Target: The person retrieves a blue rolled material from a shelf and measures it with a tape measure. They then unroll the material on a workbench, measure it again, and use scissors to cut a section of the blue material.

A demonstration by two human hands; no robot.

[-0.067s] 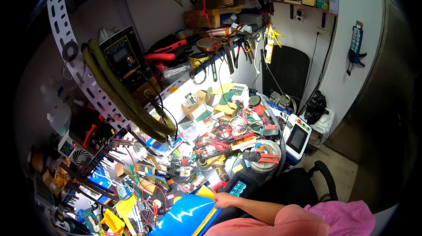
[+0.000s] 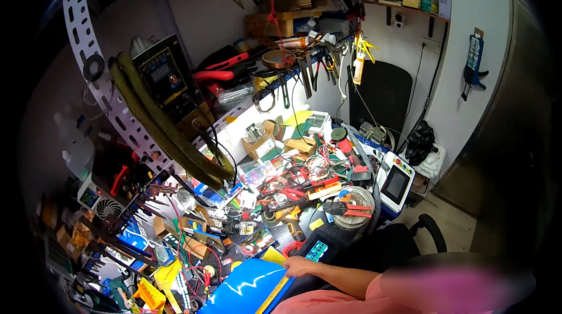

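Observation:
My right hand (image 2: 298, 266) reaches in from the lower right, beside a pink sleeve (image 2: 333, 303). Its fingers are curled together at the upper edge of a glossy blue sheet-like thing (image 2: 240, 282); what they grip is hidden. A yellow strip (image 2: 272, 296) runs down that blue edge from below the hand, and a yellow piece (image 2: 273, 256) sticks out just left of the fingers. Right behind the hand lies a dark device with a lit screen (image 2: 317, 251). My left hand is out of view.
Tools, wires and small parts crowd the bench, among them a yellow-and-black tool (image 2: 290, 220) and red-handled pliers (image 2: 351, 210) over a round container (image 2: 364, 197). A black chair armrest (image 2: 432, 232) and a white screened device (image 2: 396, 185) stand right. Thick green hoses (image 2: 161, 132) hang left.
My right hand stays in place. The pink cloth at the lower right is now smeared by a blur; otherwise the bench looks the same.

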